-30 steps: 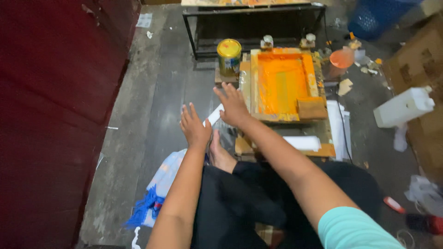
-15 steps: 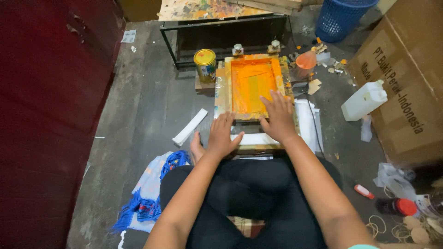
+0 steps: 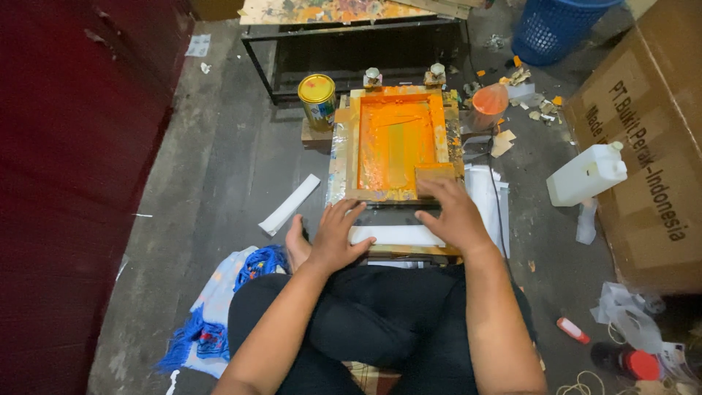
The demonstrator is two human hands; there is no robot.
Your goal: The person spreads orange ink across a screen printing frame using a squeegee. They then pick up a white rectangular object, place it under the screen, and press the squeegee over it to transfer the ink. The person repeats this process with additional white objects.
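A wooden screen-printing frame [image 3: 341, 146] filled with orange ink lies on a low stand in front of me. A wooden squeegee block [image 3: 433, 174] sits at its near right corner. My right hand [image 3: 452, 213] lies flat across the frame's near edge, its fingers touching the squeegee. My left hand [image 3: 336, 235] rests palm down on a white sheet [image 3: 395, 235] just under the frame's near edge. Both hands are spread and hold nothing. My crossed legs in dark trousers fill the foreground.
A yellow-lidded paint can [image 3: 317, 99] stands left of the frame. A white paper strip [image 3: 290, 204] lies on the floor at left. A white jug [image 3: 585, 174], a cardboard box [image 3: 643, 132] and a blue basket [image 3: 552, 25] are at right. Blue cloth [image 3: 219, 307] lies by my knee.
My view shifted so the frame sits centred. Both hands came back from the frame's left side to its near edge; the left now lies on the white sheet.
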